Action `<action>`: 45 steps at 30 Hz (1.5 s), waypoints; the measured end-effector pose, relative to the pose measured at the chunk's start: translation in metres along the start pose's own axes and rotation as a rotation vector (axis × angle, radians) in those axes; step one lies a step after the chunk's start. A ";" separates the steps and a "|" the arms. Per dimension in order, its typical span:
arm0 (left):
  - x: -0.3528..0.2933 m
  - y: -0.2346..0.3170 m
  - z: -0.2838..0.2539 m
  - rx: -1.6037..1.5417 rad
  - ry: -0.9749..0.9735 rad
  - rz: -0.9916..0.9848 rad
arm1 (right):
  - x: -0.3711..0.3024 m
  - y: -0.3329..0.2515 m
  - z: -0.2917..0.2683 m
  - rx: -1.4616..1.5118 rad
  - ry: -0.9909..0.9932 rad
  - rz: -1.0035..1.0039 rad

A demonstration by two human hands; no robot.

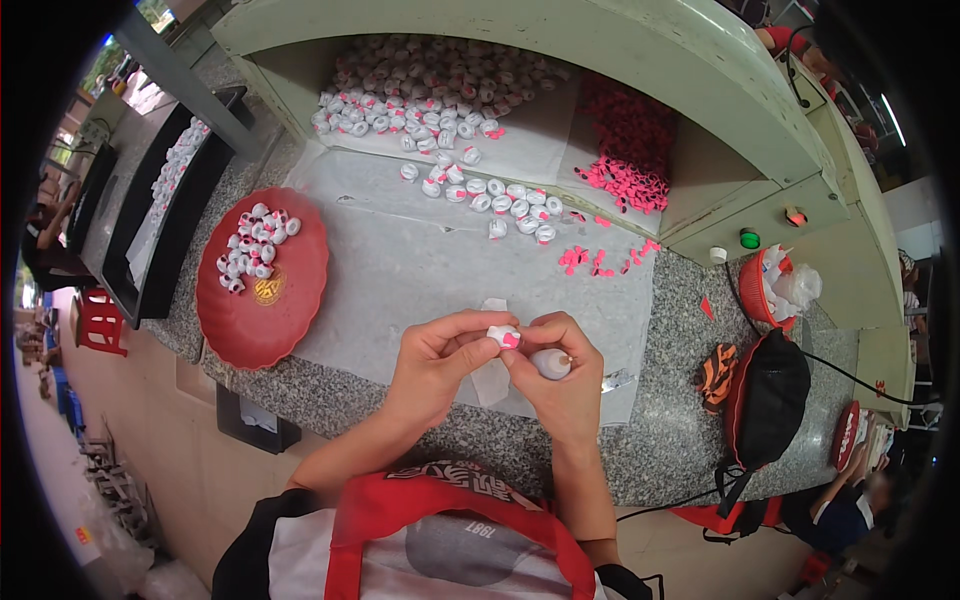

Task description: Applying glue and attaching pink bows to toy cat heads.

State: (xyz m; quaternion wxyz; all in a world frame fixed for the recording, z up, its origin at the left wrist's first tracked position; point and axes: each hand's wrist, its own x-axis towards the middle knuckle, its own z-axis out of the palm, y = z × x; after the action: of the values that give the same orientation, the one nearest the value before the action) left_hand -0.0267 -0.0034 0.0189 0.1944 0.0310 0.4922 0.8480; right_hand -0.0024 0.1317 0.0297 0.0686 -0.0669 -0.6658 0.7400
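My left hand [432,368] pinches a small rounded white piece with a pink patch [505,337] between thumb and fingertips. The fingertips of my right hand [562,395] press on the same piece from the other side. A small whitish squeeze bottle with a narrow tip [550,363] is tucked in my right hand. Below the hands, narrow white strips [490,385] lie on a pale sheet [400,260]. Beyond them are loose white pieces [520,207] and small pink pieces [575,260].
A red scalloped tray [222,325] with finished-looking white pieces stands at the left. A pale green shelf unit [640,60] holds heaps of white and pink pieces. To the right are a red basket [752,290] with plastic bags, a black pouch [780,395] and a cable.
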 end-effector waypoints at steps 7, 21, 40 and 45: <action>0.002 -0.008 0.004 0.074 0.037 0.066 | -0.001 0.004 0.003 -0.018 0.046 0.004; -0.001 0.009 0.006 0.035 -0.101 0.005 | -0.008 -0.009 -0.010 0.028 -0.009 0.021; -0.006 0.006 0.007 0.196 -0.149 0.184 | -0.016 -0.003 -0.003 -0.033 0.049 -0.043; -0.008 0.004 0.007 0.215 -0.104 0.166 | -0.015 -0.002 -0.004 0.065 0.034 0.041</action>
State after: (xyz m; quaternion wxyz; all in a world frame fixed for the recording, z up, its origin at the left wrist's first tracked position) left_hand -0.0188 -0.0022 0.0274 0.1442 0.1361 0.5653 0.8007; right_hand 0.0131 0.1330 0.0314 0.0669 -0.0908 -0.6386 0.7612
